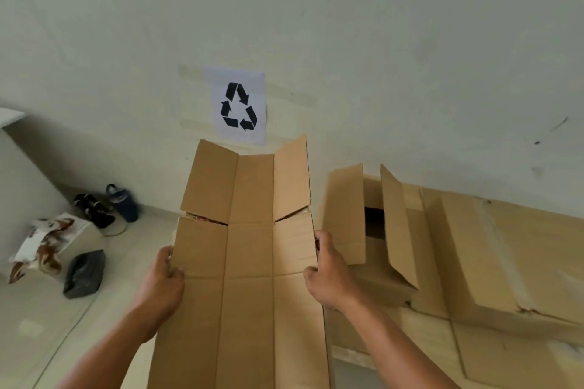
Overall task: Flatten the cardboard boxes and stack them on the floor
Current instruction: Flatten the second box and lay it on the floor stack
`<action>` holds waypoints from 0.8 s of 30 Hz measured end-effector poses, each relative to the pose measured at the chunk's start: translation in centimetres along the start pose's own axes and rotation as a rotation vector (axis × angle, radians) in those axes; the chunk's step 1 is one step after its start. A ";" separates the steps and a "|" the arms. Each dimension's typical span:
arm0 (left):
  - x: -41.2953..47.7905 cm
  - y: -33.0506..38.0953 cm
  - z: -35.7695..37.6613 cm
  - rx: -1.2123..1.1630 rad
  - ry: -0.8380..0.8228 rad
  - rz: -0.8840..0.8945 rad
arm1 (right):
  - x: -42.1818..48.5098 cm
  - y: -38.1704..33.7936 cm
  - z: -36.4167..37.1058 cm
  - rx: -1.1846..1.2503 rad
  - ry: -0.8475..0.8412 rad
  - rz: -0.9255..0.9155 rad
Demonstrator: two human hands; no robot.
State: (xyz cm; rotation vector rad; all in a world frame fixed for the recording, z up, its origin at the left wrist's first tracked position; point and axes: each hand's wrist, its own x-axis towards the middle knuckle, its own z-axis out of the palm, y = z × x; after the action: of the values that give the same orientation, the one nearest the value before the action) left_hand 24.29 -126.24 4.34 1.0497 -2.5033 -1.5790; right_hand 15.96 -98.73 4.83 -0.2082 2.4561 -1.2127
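Observation:
I hold a flattened brown cardboard box (pixel 249 262) upright in front of me, its top flaps spread open toward the wall. My left hand (pixel 164 278) grips its left edge and my right hand (pixel 328 275) grips its right edge, both at mid height. To the right, an unflattened cardboard box (pixel 373 224) stands with its flaps up and a dark opening showing. It rests on a stack of flattened boxes (pixel 489 262) that lies on the floor along the wall.
A paper sheet with a recycling symbol (pixel 238 106) hangs on the pale wall. At left on the floor lie a black bag (pixel 83 273), a patterned white and brown box (pixel 50 241), dark shoes (pixel 94 208) and a dark bottle (pixel 124 202).

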 end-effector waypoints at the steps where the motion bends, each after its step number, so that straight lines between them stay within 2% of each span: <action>1: 2.1 -0.5 -0.6 0.002 -0.042 -0.015 | 1.1 -0.3 1.3 0.001 0.024 0.030; 5: 10.4 -2.7 -3.7 0.059 -0.190 -0.054 | 5.3 -1.4 7.2 0.028 0.131 0.144; 12: 20.5 -7.4 -5.1 0.218 -0.340 -0.106 | 10.3 -1.4 17.3 0.075 0.156 0.347; 18: 29.2 -12.6 0.1 0.287 -0.395 -0.160 | 17.5 5.3 22.6 0.160 0.248 0.540; 24: 38.9 -22.9 9.0 0.315 -0.408 -0.205 | 26.8 16.8 29.1 0.279 0.332 0.690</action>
State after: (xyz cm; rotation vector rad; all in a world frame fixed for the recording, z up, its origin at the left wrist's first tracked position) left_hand 3.25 -145.96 -31.55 1.1457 -3.0880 -1.6258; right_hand 4.04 -117.68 -31.78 0.9039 2.2523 -1.2974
